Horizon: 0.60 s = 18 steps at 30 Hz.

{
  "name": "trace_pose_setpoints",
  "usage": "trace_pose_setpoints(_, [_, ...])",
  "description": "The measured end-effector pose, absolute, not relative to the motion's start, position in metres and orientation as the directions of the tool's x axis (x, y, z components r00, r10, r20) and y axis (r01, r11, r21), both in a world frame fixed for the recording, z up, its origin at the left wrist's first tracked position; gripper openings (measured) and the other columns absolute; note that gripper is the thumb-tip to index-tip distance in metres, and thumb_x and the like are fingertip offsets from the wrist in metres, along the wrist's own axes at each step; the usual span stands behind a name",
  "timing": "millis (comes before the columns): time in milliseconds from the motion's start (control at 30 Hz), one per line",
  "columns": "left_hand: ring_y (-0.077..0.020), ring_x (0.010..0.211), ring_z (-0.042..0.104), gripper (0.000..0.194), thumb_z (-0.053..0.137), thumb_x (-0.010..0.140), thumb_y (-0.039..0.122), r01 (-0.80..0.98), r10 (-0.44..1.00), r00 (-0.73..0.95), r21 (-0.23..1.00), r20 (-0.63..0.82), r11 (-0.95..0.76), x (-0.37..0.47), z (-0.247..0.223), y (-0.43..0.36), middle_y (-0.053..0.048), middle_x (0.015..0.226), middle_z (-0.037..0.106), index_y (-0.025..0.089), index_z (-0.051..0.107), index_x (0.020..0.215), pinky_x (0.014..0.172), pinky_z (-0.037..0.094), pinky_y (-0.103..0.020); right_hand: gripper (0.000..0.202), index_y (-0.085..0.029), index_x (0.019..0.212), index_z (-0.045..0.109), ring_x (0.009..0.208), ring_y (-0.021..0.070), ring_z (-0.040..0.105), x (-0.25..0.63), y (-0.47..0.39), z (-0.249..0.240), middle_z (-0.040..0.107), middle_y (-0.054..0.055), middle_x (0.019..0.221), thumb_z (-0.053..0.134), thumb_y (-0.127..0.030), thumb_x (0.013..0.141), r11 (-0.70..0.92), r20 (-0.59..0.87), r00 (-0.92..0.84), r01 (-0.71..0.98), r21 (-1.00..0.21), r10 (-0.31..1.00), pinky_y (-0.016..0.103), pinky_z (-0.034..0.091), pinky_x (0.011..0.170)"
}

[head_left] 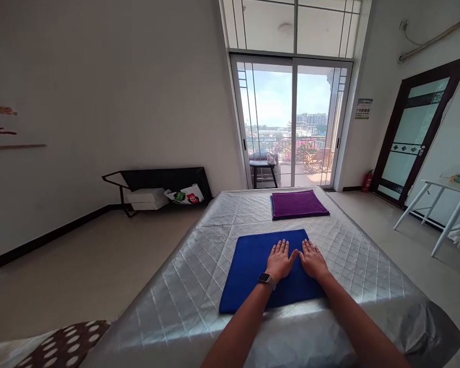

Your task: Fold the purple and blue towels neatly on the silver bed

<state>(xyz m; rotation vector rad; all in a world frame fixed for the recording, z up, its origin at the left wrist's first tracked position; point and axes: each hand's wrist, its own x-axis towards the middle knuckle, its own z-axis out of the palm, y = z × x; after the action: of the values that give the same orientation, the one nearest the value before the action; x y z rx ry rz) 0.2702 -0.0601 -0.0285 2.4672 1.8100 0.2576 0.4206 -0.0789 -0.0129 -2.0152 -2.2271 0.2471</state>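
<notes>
A blue cloth point(247, 271), folded into a flat rectangle, lies on the silver quilted cover point(191, 276) in front of me. My left hand point(279, 261), with a watch on its wrist, rests palm down on the middle of the cloth. Flat near the cloth's right edge is my right hand point(313, 258). The two thumbs almost meet, and the fingers of both hands are stretched out away from me. Beyond the blue cloth sits a purple cloth point(299, 204), also flat and folded, with a blue-green edge showing under its left side.
Past the far end of the cover is a sliding glass door point(293, 122). A black rack point(163, 179) with white boxes point(147, 198) stands by the left wall. To the right are a white table point(450, 185) and a fire extinguisher point(367, 181). Dotted brown fabric point(67, 345) lies at the lower left.
</notes>
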Motion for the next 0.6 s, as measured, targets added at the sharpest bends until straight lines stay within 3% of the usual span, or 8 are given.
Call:
trace_pose_setpoints(300, [-0.0301, 0.151, 0.026, 0.081, 0.011, 0.100, 0.058, 0.993, 0.995, -0.015, 0.118, 0.096, 0.003, 0.126, -0.041, -0.047, -0.022, 0.161, 0.029, 0.002, 0.032, 0.153, 0.122, 0.023, -0.046, 0.064, -0.004, 0.158, 0.022, 0.153, 0.0206, 0.015, 0.419, -0.081, -0.012, 0.021, 0.013, 0.164, 0.020, -0.036, 0.103, 0.079, -0.047, -0.088, 0.983, -0.164, 0.995, 0.039, 0.013, 0.123])
trace_pose_setpoints(467, [-0.0302, 0.150, 0.028, 0.084, 0.012, 0.099, 0.061, 0.990, 0.991, -0.027, 0.140, 0.128, 0.009, 0.113, -0.047, -0.051, -0.023, 0.159, 0.032, -0.001, 0.034, 0.151, 0.121, 0.026, -0.045, 0.065, -0.005, 0.157, 0.026, 0.154, 0.0228, 0.013, 0.417, -0.070, -0.004, 0.021, 0.014, 0.164, 0.023, -0.036, 0.101, 0.060, -0.084, -0.070, 0.992, -0.107, 0.994, 0.043, 0.008, 0.123])
trace_pose_setpoints(600, [-0.0283, 0.151, 0.025, 0.086, 0.010, 0.098, 0.064, 0.990, 0.993, -0.040, 0.138, 0.109, 0.025, 0.116, -0.047, -0.051, -0.020, 0.162, 0.029, 0.002, 0.033, 0.153, 0.122, 0.023, -0.042, 0.063, -0.007, 0.158, 0.023, 0.154, 0.0195, 0.011, 0.408, -0.047, 0.012, 0.019, 0.012, 0.165, 0.020, -0.036, 0.102, 0.097, -0.080, -0.109, 0.986, -0.133, 0.991, 0.039, 0.008, 0.123])
